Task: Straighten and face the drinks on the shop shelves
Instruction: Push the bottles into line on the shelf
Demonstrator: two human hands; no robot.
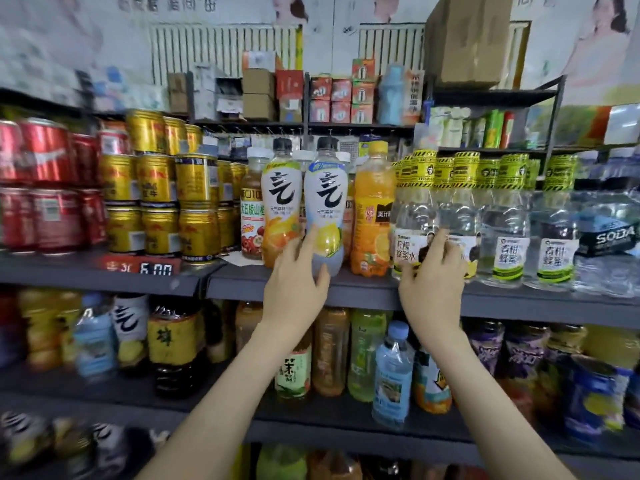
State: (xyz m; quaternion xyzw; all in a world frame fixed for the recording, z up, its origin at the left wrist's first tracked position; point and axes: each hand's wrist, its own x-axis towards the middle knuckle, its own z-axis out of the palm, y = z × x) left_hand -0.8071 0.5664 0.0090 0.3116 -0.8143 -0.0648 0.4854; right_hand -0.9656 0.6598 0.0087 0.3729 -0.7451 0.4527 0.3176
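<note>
My left hand grips the lower part of a white lemon sparkling-water bottle with a black cap, standing at the front of the grey middle shelf. A matching orange-flavoured bottle stands just left of it. My right hand holds the bottom of a clear lemon honey-water bottle with a yellow-black neck band. An orange juice bottle stands between the two held bottles. More clear yellow-banded bottles line up to the right.
Stacked gold cans and red cans fill the shelf's left side above a price tag. Shrink-wrapped soda water sits far right. The lower shelf holds tea, water and juice bottles. Cartons stand on the top shelf.
</note>
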